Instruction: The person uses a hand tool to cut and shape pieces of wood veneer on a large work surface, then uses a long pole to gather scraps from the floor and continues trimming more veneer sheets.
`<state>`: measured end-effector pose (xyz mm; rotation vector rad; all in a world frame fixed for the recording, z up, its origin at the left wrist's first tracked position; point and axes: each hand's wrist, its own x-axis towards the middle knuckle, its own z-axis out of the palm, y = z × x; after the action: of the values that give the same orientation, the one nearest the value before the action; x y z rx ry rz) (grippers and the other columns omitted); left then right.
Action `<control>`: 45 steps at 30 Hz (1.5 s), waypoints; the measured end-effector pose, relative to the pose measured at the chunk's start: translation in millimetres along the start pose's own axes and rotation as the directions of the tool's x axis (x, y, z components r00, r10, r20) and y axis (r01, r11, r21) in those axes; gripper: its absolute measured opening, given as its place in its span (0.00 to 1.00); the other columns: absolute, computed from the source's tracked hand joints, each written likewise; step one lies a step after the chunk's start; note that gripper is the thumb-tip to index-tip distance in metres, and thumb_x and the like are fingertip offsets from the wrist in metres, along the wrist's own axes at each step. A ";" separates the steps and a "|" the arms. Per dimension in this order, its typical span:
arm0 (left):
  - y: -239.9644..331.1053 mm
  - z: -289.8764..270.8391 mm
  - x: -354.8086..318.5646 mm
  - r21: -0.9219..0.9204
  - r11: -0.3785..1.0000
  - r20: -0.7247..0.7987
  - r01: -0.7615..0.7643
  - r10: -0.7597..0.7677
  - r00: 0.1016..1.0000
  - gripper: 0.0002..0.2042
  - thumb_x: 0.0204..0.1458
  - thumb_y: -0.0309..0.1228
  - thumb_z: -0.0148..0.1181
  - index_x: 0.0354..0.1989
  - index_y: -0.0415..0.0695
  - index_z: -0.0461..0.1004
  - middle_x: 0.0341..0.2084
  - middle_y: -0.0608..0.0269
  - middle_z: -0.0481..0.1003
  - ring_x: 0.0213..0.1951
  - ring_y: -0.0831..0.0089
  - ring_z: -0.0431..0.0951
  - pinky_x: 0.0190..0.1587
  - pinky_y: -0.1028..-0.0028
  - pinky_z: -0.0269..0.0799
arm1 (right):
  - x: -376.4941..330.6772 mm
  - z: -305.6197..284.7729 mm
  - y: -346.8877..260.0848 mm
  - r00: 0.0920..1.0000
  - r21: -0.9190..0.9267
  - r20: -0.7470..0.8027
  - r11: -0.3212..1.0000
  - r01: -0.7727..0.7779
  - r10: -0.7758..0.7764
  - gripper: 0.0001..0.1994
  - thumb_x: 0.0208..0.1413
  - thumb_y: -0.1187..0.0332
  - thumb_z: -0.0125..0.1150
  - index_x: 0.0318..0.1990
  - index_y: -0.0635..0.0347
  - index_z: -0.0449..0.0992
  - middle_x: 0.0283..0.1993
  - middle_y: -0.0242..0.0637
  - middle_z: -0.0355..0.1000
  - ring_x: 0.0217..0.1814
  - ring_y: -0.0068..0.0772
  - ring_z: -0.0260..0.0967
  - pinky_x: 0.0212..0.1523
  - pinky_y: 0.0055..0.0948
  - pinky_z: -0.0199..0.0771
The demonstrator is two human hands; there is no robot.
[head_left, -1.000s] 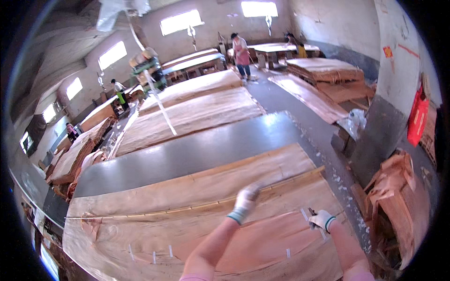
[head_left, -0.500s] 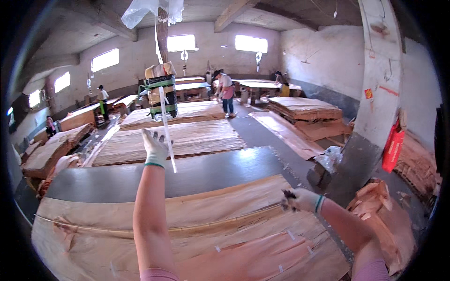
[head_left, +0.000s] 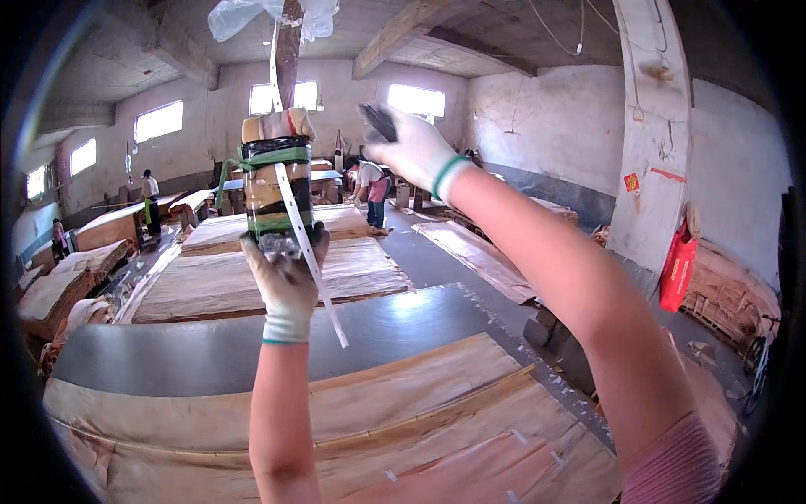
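A container wrapped in black and green tape (head_left: 270,181) hangs before me, with a pale tan bundle on its top. My left hand (head_left: 287,277), in a white glove with dark fingers, cups the container's lower end from below, fingers round it. Down its front runs a white perforated strip (head_left: 290,202), its loose end dangling past my left wrist. My right hand (head_left: 411,147), gloved alike, is raised to the right of the container, apart from it. Its fingers point up and left, stretched out and slightly blurred; nothing shows in them.
Below me, wood veneer sheets (head_left: 403,395) with small tape pieces lie on a dark-topped table (head_left: 252,344), a thin yellowish stick across them. Veneer stacks (head_left: 344,269) stand beyond. A pillar (head_left: 651,168) with a red bag (head_left: 677,269) is at right. A co-worker (head_left: 374,189) bends over farther off.
My left hand has risen to the container and closed round its bottom. My right hand has left the veneer's right side and swung up beside the container. The view has shifted slightly right.
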<state>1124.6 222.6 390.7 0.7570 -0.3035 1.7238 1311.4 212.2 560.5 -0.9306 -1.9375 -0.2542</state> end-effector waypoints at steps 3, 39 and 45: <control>7.7 18.6 -22.1 0.048 0.998 0.001 0.034 -0.034 0.999 0.33 0.53 0.61 0.43 0.57 0.46 0.60 0.48 0.53 0.69 0.46 0.56 0.73 0.51 0.52 0.71 | 26.2 8.1 -22.9 0.993 -0.073 -0.040 0.992 0.106 -0.109 0.27 0.45 0.65 0.62 0.54 0.65 0.67 0.37 0.43 0.74 0.36 0.31 0.72 0.42 0.28 0.71; 9.6 35.4 -33.0 0.016 0.997 -0.098 0.072 -0.070 0.993 0.33 0.55 0.61 0.37 0.57 0.44 0.57 0.47 0.49 0.69 0.43 0.52 0.75 0.49 0.52 0.74 | 32.0 -15.0 -108.4 0.956 -0.682 0.170 0.671 0.290 -0.240 0.17 0.48 0.69 0.48 0.47 0.52 0.75 0.50 0.45 0.68 0.48 0.43 0.71 0.47 0.39 0.72; 7.4 37.5 -34.3 -0.047 0.995 -0.058 0.089 -0.091 0.994 0.33 0.55 0.61 0.38 0.57 0.45 0.58 0.48 0.52 0.68 0.44 0.54 0.74 0.51 0.50 0.72 | 49.5 22.7 -142.6 0.968 -0.361 0.228 0.914 0.184 -0.105 0.20 0.52 0.53 0.49 0.44 0.57 0.76 0.38 0.49 0.75 0.42 0.46 0.72 0.46 0.38 0.68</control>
<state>1134.1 172.7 398.9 0.6757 -0.2616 1.6463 1183.5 150.4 616.4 -1.0967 -2.1959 -0.6640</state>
